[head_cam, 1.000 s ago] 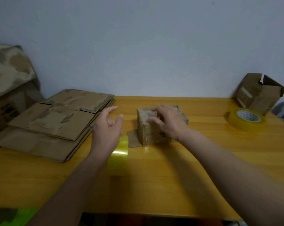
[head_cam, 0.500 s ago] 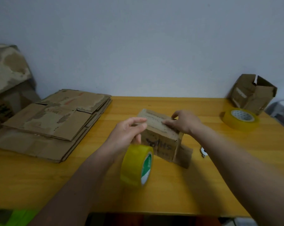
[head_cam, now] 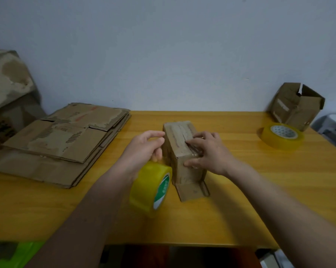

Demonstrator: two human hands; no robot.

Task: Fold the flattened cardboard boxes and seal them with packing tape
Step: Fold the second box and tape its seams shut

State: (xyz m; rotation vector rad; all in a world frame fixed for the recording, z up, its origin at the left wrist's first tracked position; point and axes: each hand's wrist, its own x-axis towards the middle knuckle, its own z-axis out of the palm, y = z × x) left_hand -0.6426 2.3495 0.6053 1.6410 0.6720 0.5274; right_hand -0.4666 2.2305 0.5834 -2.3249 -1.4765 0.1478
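Sealing one small box (head_cam: 182,151) is where we stand, near the middle of the bench (head_cam: 259,200), and we judge it only partly done. A glossy strip of clear tape lies along the seam on its top face, under our right hand (head_cam: 207,151), whose fingers press flat on the top while the thumb pushes on the near face. One flap at the near end lies open on the bench, so that end is not yet closed. How far the tape runs down the near face we cannot tell.

Our left hand (head_cam: 145,147) is just beside the box's left side, with its upper fingers relaxed and slightly spread. Its lower fingers curl against the top of the yellow tape roll (head_cam: 149,188), which stands on edge right against the box. Whether they truly grip the roll we cannot tell.

Most of the job is left, as we read it. A stack of flattened boxes (head_cam: 62,140) lies on the left of the bench, untouched and well apart from our hands. At the far right corner one folded box (head_cam: 296,105) stands with its top open and apparently unsealed, and a second tape roll (head_cam: 281,135) lies flat just in front of it.
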